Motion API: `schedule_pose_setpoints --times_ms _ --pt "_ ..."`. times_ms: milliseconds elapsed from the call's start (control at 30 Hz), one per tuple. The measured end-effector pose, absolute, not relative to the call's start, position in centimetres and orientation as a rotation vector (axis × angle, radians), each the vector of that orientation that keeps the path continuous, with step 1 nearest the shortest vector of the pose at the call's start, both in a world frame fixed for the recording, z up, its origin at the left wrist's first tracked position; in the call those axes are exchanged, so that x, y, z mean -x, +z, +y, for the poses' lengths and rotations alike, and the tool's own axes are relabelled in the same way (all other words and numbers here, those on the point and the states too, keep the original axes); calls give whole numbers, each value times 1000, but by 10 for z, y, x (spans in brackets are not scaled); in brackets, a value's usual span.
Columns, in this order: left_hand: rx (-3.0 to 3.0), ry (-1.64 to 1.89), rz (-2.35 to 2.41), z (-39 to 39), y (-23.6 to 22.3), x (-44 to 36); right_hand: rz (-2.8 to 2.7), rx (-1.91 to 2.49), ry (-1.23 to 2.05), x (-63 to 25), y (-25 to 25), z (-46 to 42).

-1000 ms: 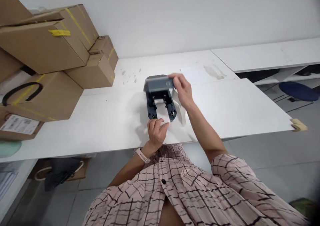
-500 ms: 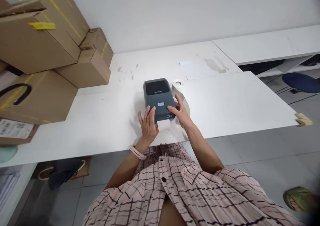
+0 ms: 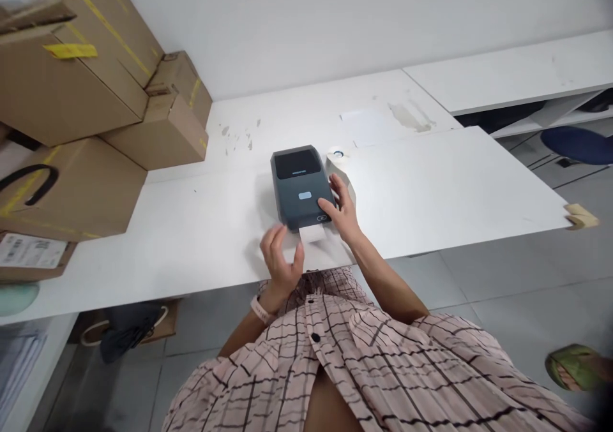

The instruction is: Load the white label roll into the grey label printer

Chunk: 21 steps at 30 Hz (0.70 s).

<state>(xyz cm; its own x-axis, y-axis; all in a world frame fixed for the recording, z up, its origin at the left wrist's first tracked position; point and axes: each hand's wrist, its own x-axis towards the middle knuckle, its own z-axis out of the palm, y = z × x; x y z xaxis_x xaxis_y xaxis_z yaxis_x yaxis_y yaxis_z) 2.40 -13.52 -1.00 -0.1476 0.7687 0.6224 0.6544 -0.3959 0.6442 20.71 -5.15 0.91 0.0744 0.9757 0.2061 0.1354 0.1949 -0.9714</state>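
One printer [image 3: 292,196] — against right grip [image 3: 343,215]

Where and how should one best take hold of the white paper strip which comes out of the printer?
I would pinch the paper strip at its free end, thumb and finger on opposite faces, coming from the near side. It is thin and sticks out from the printer's front; the left hand is close.

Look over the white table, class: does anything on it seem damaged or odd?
Yes. The white table has a brownish patch toward the back right and small marks left of the printer; both break its plain surface. Tan material also covers its right corner.
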Motion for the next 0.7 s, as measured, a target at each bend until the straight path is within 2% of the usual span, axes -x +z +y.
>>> schedule_pose_setpoints --times_ms 67,100,167,233,433,700 --pt "-1533 1523 1626 -148 -7 -26 -1483 1177 659 -205 20 -56" --pt "-1316 1363 1543 -150 -5 -28 -1574 1144 551 -203 26 -59" --pt "-968 1086 1352 -144 0 -34 -1740 1058 413 -200 33 -62" --pt "-805 969 1228 -134 7 -42 -1837 1014 340 -198 36 -64" --pt "-786 1078 1184 -124 18 -54 -1897 1045 251 -196 33 -69" --pt "-878 1058 1264 -125 -4 -52 -2002 1189 136 -190 48 -71"
